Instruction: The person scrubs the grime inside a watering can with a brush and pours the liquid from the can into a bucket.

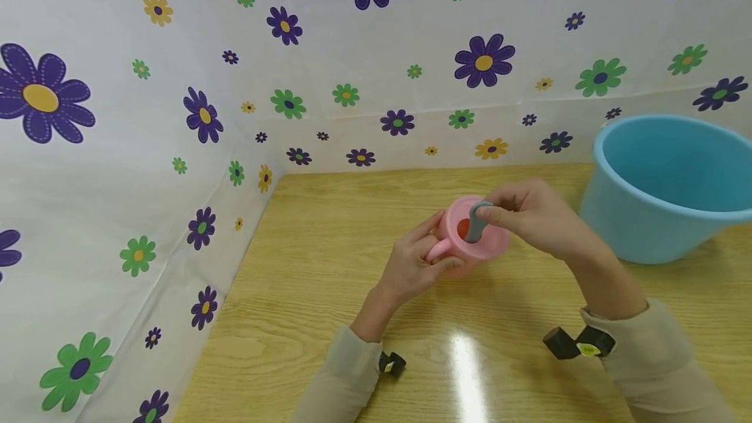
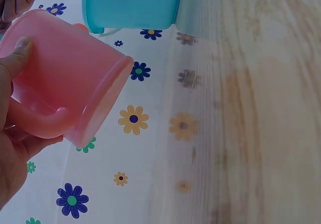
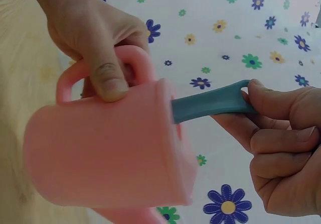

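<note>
A pink plastic can (image 1: 490, 247) with a looped handle, shaped like a toy watering can, is held tilted above the wooden table. My left hand (image 1: 414, 263) grips it at the handle, with the thumb (image 3: 110, 86) pressing on its side. Out of its top opening sticks a blue-grey tool handle (image 3: 210, 102) with a hole in its end. My right hand (image 1: 537, 217) pinches that end between thumb and fingers. The tool's other end is hidden inside the can. Something orange-red (image 1: 463, 228) shows in the opening beside the handle.
A large light-blue tub (image 1: 640, 234) stands on the wooden table (image 1: 305, 266) at the right. White cloth (image 1: 352, 38) printed with flowers hangs behind the table and along its left side. Small black devices (image 1: 587, 343) are strapped to both sleeves.
</note>
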Available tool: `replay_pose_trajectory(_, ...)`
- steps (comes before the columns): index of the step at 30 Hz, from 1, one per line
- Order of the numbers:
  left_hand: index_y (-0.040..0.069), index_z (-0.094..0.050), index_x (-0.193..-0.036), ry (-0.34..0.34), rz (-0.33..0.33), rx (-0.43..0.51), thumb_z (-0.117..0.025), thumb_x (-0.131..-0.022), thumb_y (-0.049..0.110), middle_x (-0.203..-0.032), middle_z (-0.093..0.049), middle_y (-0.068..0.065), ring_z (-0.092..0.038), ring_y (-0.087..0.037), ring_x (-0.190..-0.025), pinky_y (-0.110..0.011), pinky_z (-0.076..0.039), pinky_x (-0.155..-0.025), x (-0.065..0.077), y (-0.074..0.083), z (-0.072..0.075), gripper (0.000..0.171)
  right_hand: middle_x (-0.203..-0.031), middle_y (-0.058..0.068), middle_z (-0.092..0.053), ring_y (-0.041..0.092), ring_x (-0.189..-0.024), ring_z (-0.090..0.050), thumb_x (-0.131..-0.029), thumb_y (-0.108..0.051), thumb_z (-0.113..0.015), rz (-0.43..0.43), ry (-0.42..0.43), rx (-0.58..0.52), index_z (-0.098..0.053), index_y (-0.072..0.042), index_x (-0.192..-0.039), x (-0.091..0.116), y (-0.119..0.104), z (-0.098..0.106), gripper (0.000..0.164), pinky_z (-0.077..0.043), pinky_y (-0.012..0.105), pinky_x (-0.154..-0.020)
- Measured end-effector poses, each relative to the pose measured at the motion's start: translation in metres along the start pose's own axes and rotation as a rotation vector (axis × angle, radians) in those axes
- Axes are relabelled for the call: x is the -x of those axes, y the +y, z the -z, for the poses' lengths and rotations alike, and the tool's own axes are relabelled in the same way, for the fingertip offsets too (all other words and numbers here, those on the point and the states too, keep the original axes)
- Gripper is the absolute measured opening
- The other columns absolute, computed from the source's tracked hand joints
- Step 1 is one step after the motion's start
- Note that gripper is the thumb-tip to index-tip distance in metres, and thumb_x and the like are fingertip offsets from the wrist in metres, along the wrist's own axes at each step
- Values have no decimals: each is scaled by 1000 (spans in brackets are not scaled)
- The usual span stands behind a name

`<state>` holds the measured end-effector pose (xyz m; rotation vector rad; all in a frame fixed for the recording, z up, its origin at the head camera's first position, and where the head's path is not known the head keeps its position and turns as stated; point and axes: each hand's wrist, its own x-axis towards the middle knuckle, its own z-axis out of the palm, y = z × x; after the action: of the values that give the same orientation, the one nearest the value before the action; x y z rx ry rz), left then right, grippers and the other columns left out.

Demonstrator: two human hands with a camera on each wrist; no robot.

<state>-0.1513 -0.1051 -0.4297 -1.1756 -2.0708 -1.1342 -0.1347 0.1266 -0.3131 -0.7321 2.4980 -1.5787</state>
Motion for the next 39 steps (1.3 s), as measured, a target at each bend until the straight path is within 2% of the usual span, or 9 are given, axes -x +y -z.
replay_pose_trajectory(4, 7, -49, -65, 32, -40, -21, -90, -67, 7, -130, -60, -28, -67, -23, -90, -18, -48, -68, 3, -1, 1, 41, -77, 7, -69, 18, -78, -62, -94, -9, -68, 22, -45, -21, -76, -4, -93, -1, 9, -9, 10, -43, 43, -97)
replay_pose_trajectory(6, 7, -48, -65, 40, -54, -21, -90, -67, 6, -129, -61, -28, -67, -21, -86, -18, -47, -67, 3, -2, 0, 42, -74, 6, -68, 18, -78, -62, -94, -9, -68, 21, -52, -30, -76, -4, -93, -1, 12, -12, 10, -24, 50, -112)
replay_pose_trajectory(12, 8, -47, -65, 34, -52, -29, -89, -67, 8, -126, -63, -27, -65, -18, -81, -17, -45, -66, 3, -3, 1, 43, -76, 6, -71, 18, -86, -65, -96, -11, -66, -4, -31, 11, -76, -3, -96, -1, 12, -10, 13, 11, 58, -118)
replay_pose_trajectory(17, 8, -48, -66, 24, -21, -48, -90, -68, 11, -130, -60, -27, -67, -24, -100, -18, -48, -71, 4, -1, 3, 42, -86, 11, -70, 22, -84, -57, -98, -11, -63, 4, -9, 14, -76, -2, -98, 2, 2, -2, 15, -45, 37, -91)
replay_pose_trajectory(20, 7, -49, -67, 25, -18, -74, -90, -68, 13, -133, -58, -28, -67, -27, -105, -19, -50, -74, 4, 0, 4, 41, -82, 12, -66, 22, -80, -51, -98, -12, -64, 17, 2, 11, -76, -5, -98, 3, 0, -1, 15, -42, 31, -68)
replay_pose_trajectory(24, 7, -49, -65, 42, -43, -86, -90, -68, 12, -131, -59, -29, -68, -28, -104, -20, -51, -74, 3, 0, 5, 42, -73, 10, -66, 20, -77, -58, -96, -11, -66, 49, -14, 10, -77, -6, -94, 1, 4, -6, 12, -33, 46, -107)
replay_pose_trajectory(28, 8, -46, -63, 52, -72, -80, -90, -67, 11, -128, -61, -29, -70, -27, -99, -20, -51, -73, 2, -1, 4, 45, -70, 5, -65, 19, -75, -61, -94, -6, -67, 75, -45, -16, -76, -4, -93, 1, 10, -13, 9, -4, 59, -114)
replay_pose_trajectory(34, 8, -44, -64, 44, -61, -75, -91, -67, 11, -128, -61, -28, -67, -20, -84, -19, -48, -70, 2, -1, 4, 47, -80, 8, -72, 21, -81, -64, -96, -7, -64, 52, -48, -32, -75, -2, -97, 2, 9, -11, 12, -4, 58, -117)
replay_pose_trajectory(39, 7, -47, -65, 33, -37, -97, -90, -69, 13, -132, -59, -27, -68, -26, -103, -19, -51, -77, 3, 0, 5, 44, -80, 13, -67, 23, -83, -50, -98, -11, -63, 31, 7, 1, -75, -4, -97, 5, 1, -3, 14, -37, 40, -90)
